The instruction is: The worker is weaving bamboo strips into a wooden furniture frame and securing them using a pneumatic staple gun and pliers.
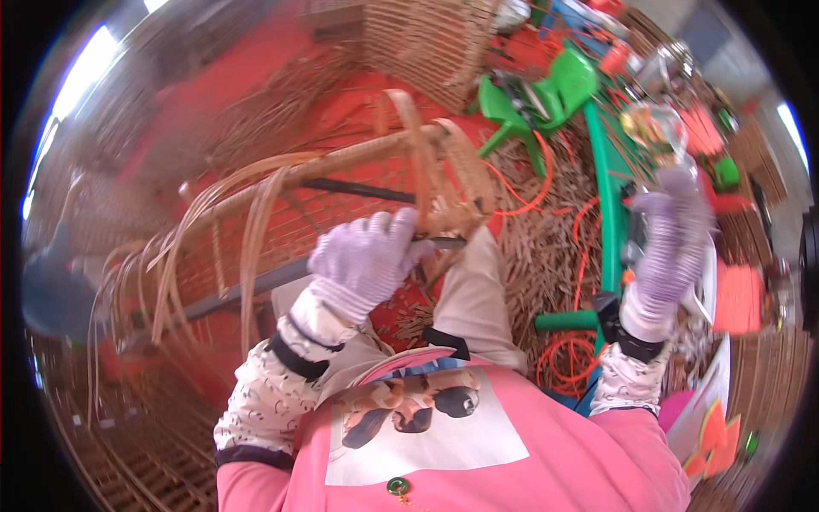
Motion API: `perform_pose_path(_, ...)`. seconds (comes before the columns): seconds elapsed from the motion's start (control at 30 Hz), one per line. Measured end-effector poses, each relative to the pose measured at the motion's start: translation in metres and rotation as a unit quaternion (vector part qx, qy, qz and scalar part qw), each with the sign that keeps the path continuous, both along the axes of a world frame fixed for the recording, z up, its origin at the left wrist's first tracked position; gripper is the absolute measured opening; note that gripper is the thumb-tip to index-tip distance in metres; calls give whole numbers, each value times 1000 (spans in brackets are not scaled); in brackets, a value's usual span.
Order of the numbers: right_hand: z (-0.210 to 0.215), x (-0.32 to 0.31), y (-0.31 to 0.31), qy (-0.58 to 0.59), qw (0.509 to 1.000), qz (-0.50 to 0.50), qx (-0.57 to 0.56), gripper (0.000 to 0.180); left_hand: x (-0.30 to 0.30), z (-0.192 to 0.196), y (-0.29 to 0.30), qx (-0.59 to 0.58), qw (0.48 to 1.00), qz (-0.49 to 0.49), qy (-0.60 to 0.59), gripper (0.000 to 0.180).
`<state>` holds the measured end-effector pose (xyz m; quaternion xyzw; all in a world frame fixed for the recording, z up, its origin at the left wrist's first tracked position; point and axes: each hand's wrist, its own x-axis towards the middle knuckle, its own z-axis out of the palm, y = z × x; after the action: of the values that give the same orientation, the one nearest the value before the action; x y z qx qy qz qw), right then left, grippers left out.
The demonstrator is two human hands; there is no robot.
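A half-woven rattan frame [281,183] lies slanted across my lap and the space to the left, with long loose strips [253,247] hanging from its edge. My left hand [363,260], in a pale lilac ribbed glove, is closed around the dark flat bar [286,275] along the frame's near side. My right hand [670,235], gloved the same way, is raised over the green table at the right and blurred by motion. Its fingers point upward, and whether they hold anything cannot be made out. A clear bag with yellowish contents [655,126] lies just beyond it.
A green table edge [611,213] runs along my right side. Behind it stands a green plastic chair [554,90] with a dark tool on it. An orange hose [546,179] snakes over scattered cane scraps [550,247]. A woven panel [426,47] stands at the back.
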<state>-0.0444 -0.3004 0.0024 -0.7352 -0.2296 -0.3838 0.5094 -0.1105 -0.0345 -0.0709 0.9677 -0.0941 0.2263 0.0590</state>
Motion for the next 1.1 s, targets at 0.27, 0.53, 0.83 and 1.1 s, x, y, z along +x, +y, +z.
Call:
perform_pose_path(0.27,-118,-44,-73,292,921,-113,-231,30,14,-3,-3,52,999,-6,-2,29)
perform_pose_path(0.53,-108,-74,-199,515,664,-423,-338,29,40,-9,24,68,997,5,29,32)
perform_pose_path(0.83,-144,-170,-304,627,418,-601,-267,22,38,-11,23,72,997,1,6,32)
perform_pose_path(1.1,-148,-174,-304,634,438,-604,-205,30,39,-11,25,67,998,9,-7,32)
